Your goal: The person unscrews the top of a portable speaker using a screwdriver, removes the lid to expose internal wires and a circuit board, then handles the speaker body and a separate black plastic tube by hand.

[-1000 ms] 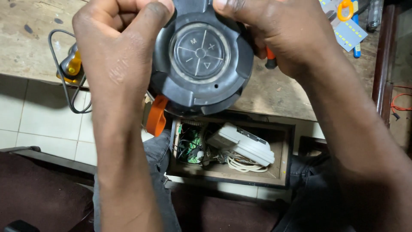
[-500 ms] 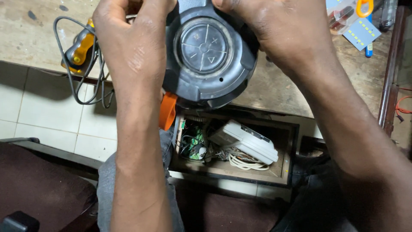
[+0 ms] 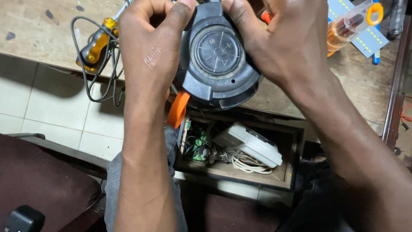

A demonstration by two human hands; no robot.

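Round dark-grey plastic speaker (image 3: 216,64) sits clamped in your left hand (image 3: 148,56) and right hand (image 3: 287,47) above the wooden drawer (image 3: 296,146); you seem mid-prying, so steady pressure.

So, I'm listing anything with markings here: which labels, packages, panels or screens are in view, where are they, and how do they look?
Button panel: round, dark grey, raised symbols, on the speaker held between both hands.
LED strip board: flat pale blue rectangle with small yellow squares, on the bench at top right.
White box: flat, rectangular, plain, in the open drawer below the bench.
No screens or signs in view.
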